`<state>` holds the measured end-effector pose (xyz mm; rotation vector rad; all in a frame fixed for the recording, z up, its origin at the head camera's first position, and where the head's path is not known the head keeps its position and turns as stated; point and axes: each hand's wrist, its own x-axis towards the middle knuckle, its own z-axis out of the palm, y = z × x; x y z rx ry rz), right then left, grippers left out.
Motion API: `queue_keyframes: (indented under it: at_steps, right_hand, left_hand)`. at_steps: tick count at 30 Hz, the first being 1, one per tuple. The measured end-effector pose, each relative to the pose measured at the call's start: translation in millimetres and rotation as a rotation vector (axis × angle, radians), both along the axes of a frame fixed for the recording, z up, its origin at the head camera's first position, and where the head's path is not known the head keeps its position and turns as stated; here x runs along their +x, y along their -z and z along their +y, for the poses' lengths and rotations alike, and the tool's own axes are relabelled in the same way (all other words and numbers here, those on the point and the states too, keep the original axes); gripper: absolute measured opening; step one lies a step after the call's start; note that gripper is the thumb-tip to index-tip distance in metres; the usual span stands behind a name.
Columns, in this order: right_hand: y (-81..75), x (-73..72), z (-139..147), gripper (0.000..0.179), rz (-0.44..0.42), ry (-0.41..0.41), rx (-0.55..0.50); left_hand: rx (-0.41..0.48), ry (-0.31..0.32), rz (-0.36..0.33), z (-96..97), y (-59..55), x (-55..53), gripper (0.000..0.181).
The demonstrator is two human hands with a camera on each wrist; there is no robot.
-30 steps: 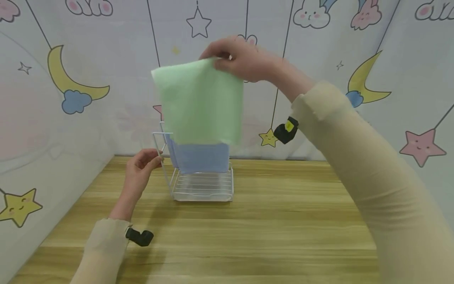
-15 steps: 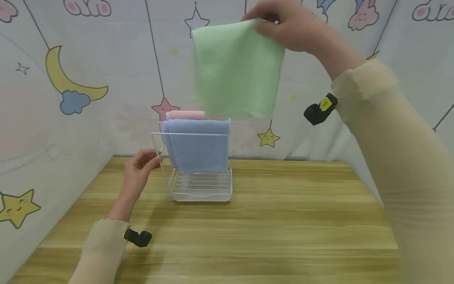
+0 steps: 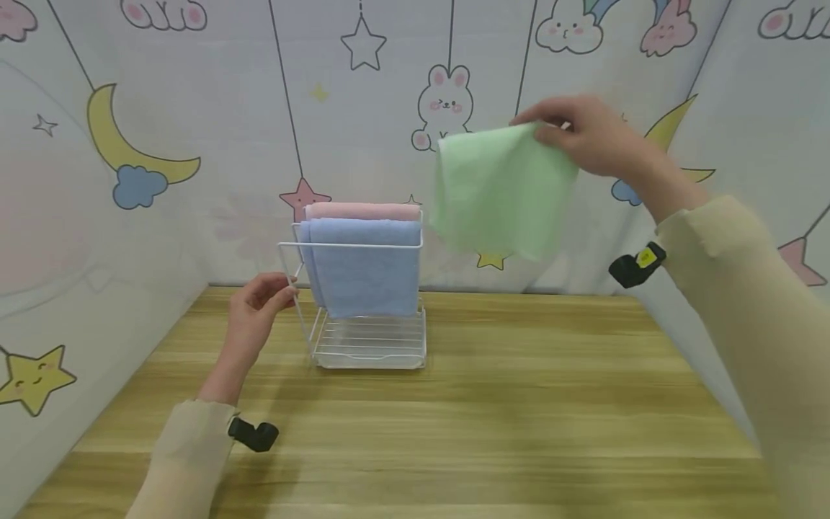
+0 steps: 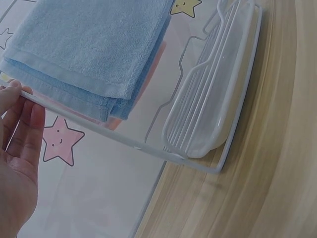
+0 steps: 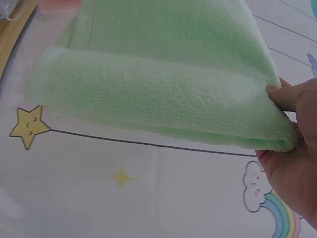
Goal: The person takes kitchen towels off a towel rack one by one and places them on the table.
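Observation:
A folded light-green towel (image 3: pixel 502 191) hangs in the air right of the rack, pinched at its top right corner between thumb and fingers of my right hand (image 3: pixel 586 137). The right wrist view shows its fuzzy folded edge running into that grip. My left hand (image 3: pixel 256 306) pinches the left upright of a white wire rack (image 3: pixel 350 246). Over the rack's bars hang a blue towel (image 3: pixel 366 277) in front and a pink towel (image 3: pixel 363 210) behind it. In the left wrist view, thumb and fingertips close on the white wire beside the blue towel (image 4: pixel 94 44).
The rack has a low white tray (image 3: pixel 369 360) with a wire grid at its base, standing on a wood-grain table (image 3: pixel 486 418). Behind it rises a printed cloth backdrop (image 3: pixel 233 144) with moons, stars and rabbits. Black wrist cameras sit at both cuffs.
The green towel has gone from in front of the rack up and right, then lower and further right, uncovering the blue and pink towels. The left hand stays on the rack.

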<state>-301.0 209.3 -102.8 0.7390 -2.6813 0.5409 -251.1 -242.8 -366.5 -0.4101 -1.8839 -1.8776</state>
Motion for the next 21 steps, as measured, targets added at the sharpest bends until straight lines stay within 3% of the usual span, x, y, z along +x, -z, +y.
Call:
queue_keyframes:
  at_steps: [11, 21]
  right_hand:
    - [81.2, -8.6, 23, 0.03, -0.067, -0.092, -0.044]
    - [126.2, 4.6, 26, 0.028, -0.094, -0.152, -0.055]
  left_hand:
    - [-0.003, -0.008, -0.012, 0.7, 1.4, -0.6, 0.016]
    - [-0.044, -0.004, -0.004, 0.5, 0.7, 0.5, 0.017]
